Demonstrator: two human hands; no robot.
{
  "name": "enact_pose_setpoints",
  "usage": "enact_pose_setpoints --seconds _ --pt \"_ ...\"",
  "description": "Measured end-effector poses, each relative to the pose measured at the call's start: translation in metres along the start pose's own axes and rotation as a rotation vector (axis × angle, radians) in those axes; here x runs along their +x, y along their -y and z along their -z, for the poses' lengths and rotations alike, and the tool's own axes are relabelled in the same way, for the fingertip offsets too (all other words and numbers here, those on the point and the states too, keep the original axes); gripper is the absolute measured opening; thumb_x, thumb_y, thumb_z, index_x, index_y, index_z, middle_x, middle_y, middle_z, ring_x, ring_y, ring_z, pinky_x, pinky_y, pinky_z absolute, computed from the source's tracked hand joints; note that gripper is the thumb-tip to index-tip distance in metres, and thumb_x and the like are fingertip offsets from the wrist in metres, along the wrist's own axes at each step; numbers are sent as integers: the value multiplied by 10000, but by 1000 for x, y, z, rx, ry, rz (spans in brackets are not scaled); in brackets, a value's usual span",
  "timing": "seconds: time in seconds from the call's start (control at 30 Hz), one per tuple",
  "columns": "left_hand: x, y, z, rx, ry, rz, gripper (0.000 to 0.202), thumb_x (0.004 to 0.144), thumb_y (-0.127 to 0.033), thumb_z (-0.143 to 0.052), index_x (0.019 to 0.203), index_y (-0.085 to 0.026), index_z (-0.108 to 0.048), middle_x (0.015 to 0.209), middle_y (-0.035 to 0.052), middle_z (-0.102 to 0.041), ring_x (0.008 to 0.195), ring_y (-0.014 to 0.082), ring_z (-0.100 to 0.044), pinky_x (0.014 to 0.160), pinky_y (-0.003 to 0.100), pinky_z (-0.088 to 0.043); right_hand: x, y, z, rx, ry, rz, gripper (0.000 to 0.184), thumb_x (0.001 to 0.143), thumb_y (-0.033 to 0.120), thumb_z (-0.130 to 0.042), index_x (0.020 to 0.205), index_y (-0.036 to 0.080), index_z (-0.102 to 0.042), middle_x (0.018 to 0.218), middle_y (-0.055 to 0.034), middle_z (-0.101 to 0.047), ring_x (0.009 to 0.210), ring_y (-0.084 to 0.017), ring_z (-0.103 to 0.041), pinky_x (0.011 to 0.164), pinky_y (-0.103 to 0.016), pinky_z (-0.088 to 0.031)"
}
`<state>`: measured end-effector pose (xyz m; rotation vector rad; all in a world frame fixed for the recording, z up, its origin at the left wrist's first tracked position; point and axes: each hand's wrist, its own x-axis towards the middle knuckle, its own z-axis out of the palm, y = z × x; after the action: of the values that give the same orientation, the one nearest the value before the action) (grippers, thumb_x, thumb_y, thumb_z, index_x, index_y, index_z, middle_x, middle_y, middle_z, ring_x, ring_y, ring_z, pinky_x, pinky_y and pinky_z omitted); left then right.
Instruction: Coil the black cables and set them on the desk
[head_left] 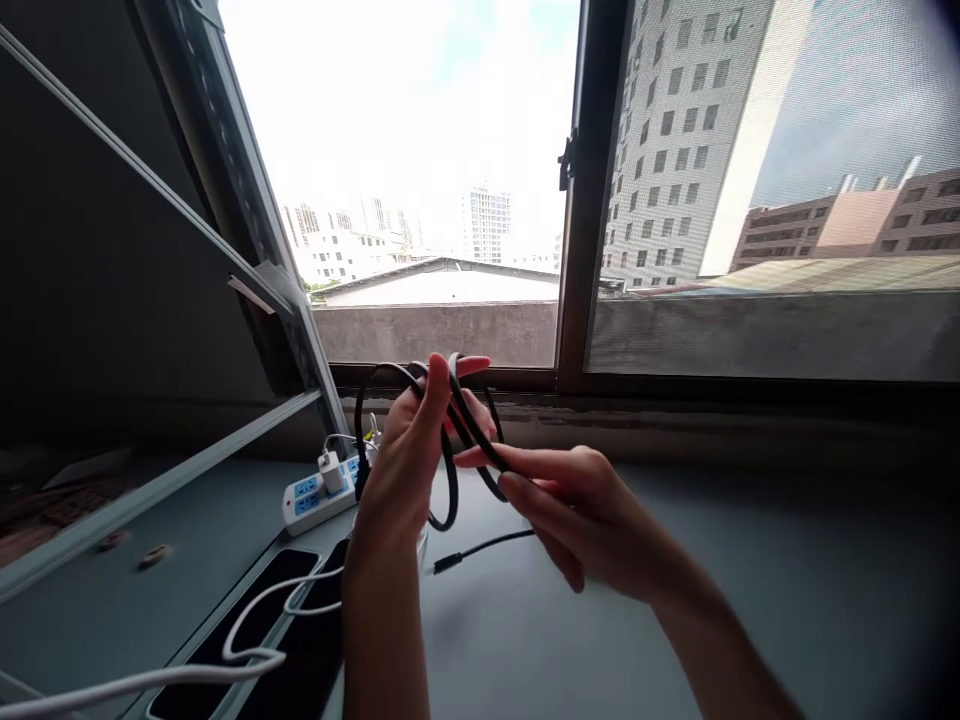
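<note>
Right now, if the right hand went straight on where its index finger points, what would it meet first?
The right hand would probably meet a hanging loop of black cable, then the left hand; depth is unclear.

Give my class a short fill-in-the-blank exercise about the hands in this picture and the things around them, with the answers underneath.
1. The cable looped around the left hand and gripped by the right hand is coloured ____.
2. The connector below the loops points to the picture's ____ (left or right).
3. The power strip's sockets are coloured ____.
4. The cord crossing the lower left corner is ____.

Answers: black; left; blue; white.
</note>
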<state>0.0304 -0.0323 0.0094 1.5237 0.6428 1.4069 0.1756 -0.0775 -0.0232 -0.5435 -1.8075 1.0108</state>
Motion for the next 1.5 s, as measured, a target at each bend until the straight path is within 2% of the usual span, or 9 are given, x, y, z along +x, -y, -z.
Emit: enact_pose_setpoints --seconds 0.27,0.4,0.5,0.63,0.8,0.93,1.0,1.33,1.5 --pt "4 -1 8 98 -40 74 428 809 -554 -508 925 -161 -631 552 -8 -546 589 135 -546 576 230 -425 -2 -1 -5 -246 -24 43 302 990 183 -469 1277 241 -542 456 88 -453 377 -39 -420 436 -114 -328" --pt "4 2 14 274 -8 56 546 848 -601 -378 1007 -138 -618 597 34 -615 603 159 -584 611 253 -452 0 -2 0 -178 -281 122 273 977 202 -468 1218 222 -594 415 89 -412 312 -41 -383 359 -109 -299" --pt "5 7 20 397 -1 97 649 831 -652 -336 1057 -102 -597 558 58 -616 518 174 -585 489 244 -430 0 0 7 -153 -481 136 256 975 271 -479 1165 189 -630 373 85 -386 257 -48 -321 283 -118 -237" --pt "5 13 25 482 -213 81 610 820 -656 -360 933 -119 -626 450 30 -554 343 150 -512 367 235 -359 -2 3 11 -192 -612 196 253 962 319 -508 1123 185 -649 359 87 -363 243 -65 -317 258 -142 -253" --pt "7 11 18 337 -404 -119 481 832 -600 -427 630 -182 -550 316 -47 -365 269 105 -391 335 225 -296 -2 1 8 -184 -713 282 250 954 336 -531 1107 188 -660 356 81 -347 237 -73 -283 244 -180 -229" --pt "10 11 4 213 -677 -318 457 903 -546 -321 633 -202 -454 347 -68 -321 285 75 -317 348 219 -238 -1 -4 8 -116 -796 384 211 959 321 -536 1101 236 -665 371 69 -388 239 -75 -252 242 -201 -201" --pt "12 13 1 215 -709 -324 432 910 -532 -312 654 -206 -433 361 -70 -321 289 74 -295 344 222 -232 0 -7 8 -100 -804 407 193 958 316 -539 1079 249 -674 411 53 -439 246 -75 -254 241 -206 -193" --pt "-1 2 -1 203 -161 24 418 806 -575 -503 911 -172 -532 542 -16 -554 351 83 -442 346 196 -266 3 -18 -5 -153 -564 314 265 961 205 -506 1208 222 -601 434 76 -404 299 -75 -370 296 -171 -275" --pt "-4 4 -20 174 41 95 415 790 -550 -542 826 -139 -582 636 17 -563 516 104 -516 459 192 -392 9 -33 -11 -393 -427 293 307 966 253 -450 1224 153 -582 463 53 -433 355 -90 -392 383 -183 -374"
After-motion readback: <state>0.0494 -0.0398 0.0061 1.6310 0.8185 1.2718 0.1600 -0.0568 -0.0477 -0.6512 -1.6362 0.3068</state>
